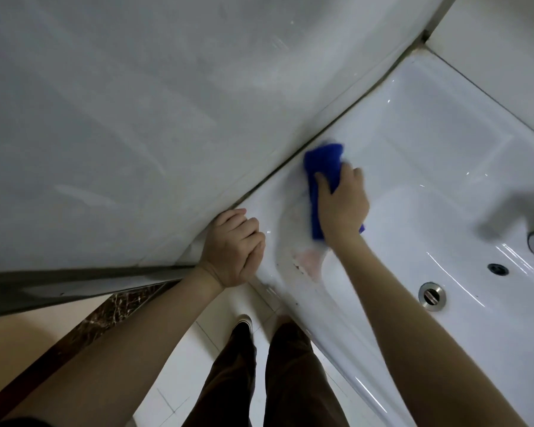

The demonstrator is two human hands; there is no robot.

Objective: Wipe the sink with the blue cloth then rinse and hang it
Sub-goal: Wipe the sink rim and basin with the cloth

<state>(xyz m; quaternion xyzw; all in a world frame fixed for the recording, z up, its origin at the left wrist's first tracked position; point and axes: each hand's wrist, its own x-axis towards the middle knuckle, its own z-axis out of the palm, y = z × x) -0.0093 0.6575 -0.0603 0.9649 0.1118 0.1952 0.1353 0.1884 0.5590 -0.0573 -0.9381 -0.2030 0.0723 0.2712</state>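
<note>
Glossy white ceramic sink [429, 167] is spanning 2 to 5 o'clock, its flat ledge lying open toward 2 o'clock. Right hand [341, 204] is gripping the plush folded blue cloth [322, 158] against the ledge by the back edge. Left hand [235, 248], fisted and empty, is resting on the corner rim at 7 o'clock.

From my feed the sink [444, 167] looks like glossy white ceramic, smooth with sharp highlights, and the drain [432, 296] in it is shiny metal. The blue cloth [321, 158] reads as soft, fuzzy, matt fabric, while the wall [136, 103] is smooth with a dull, streaky sheen.
</note>
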